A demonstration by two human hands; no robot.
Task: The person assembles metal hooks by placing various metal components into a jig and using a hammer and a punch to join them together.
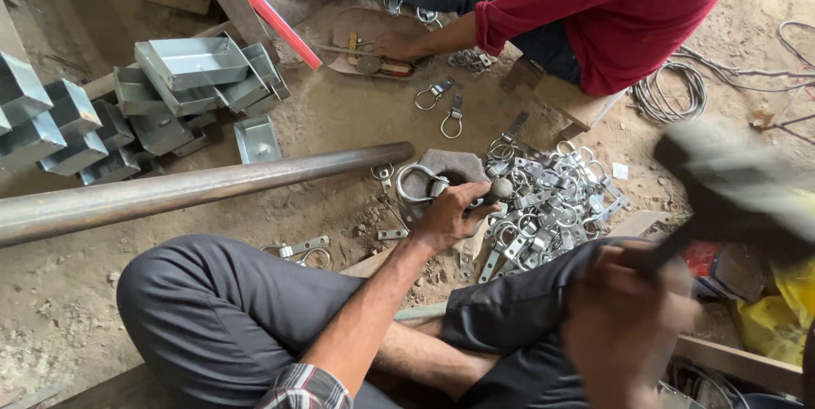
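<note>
A few finished ring hasps [301, 249] lie left, near my knee. My left hand [450, 215] pinches a punch [495, 191] on the ring piece [420, 184] atop the stone block [454, 163]. Right, a big pile [543, 201] waits; my right hand [624, 320] grips a blurred hammer [730, 184].

Light: you have soft, even daylight, fairly bright, with no hard shadows | Glare: pale sheen on the steel pipe [195, 188] and the metal trays [191, 65] | Blur: your right hand [624, 320] and hammer [739, 184] are heavily motion-smeared | Focus: your left hand [450, 214] and the floor [340, 112] stay sharp.
</note>
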